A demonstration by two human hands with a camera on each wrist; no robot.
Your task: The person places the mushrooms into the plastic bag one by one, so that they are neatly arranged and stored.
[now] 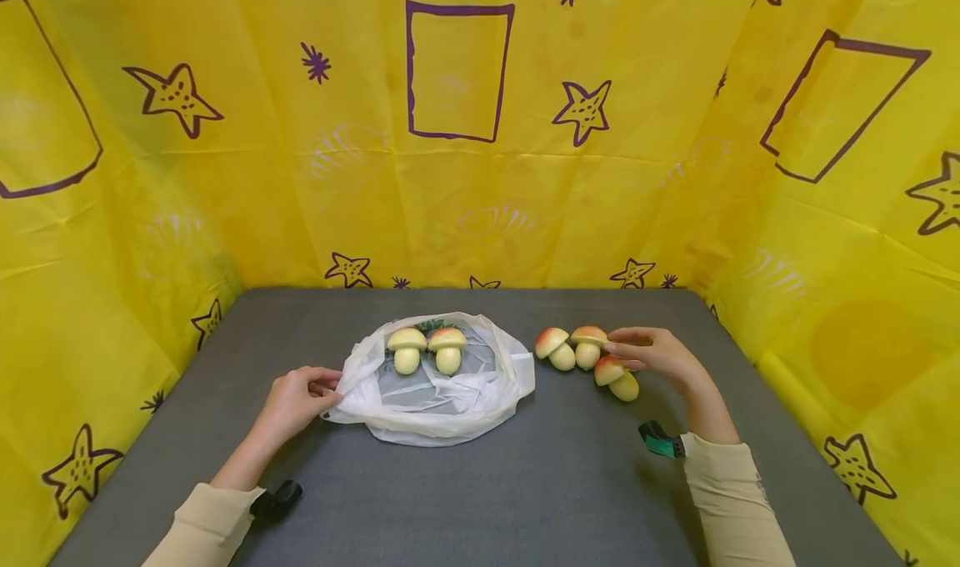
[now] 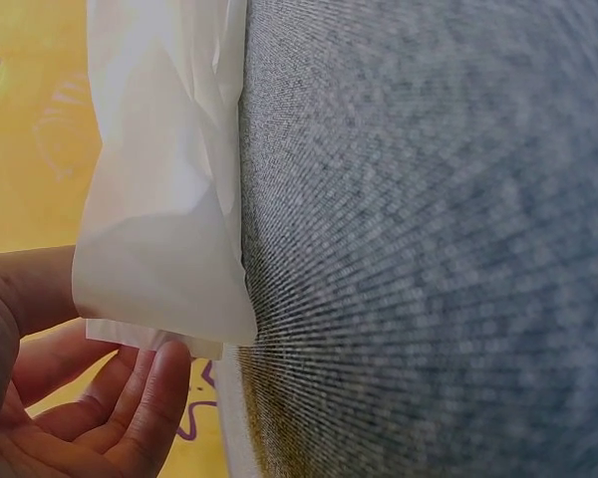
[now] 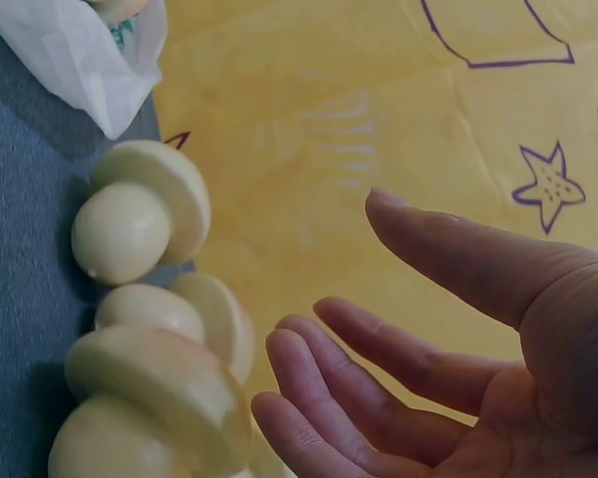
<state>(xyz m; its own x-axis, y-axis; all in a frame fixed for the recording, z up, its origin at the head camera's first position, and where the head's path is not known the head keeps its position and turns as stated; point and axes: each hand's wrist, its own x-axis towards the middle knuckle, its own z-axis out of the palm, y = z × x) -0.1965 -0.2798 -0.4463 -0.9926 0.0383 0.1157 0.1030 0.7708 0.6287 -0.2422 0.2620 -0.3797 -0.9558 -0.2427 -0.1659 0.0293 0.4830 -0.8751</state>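
Observation:
A white plastic bag (image 1: pixel 450 425) lies with its mouth spread wide on the grey table. Two toy mushrooms (image 1: pixel 407 354) with pale stems and yellow-red caps are side by side within its opening. At the bag's left rim, my left hand (image 1: pixel 298 396) pinches the plastic between thumb and fingers; the left wrist view shows the bag edge (image 2: pixel 164 229) there. To the right of the bag sits a cluster of similar mushrooms (image 1: pixel 555 348). My right hand (image 1: pixel 656 354) hovers over this cluster's right side, its fingers (image 3: pixel 419 363) apart and holding nothing. Part of the cluster is hidden beneath it.
The grey tabletop (image 1: pixel 480 500) extends in front of the bag. Yellow patterned cloth (image 1: pixel 465 208) hangs behind the table and along both sides. Dark straps with small devices (image 1: pixel 279 499) sit on both wrists.

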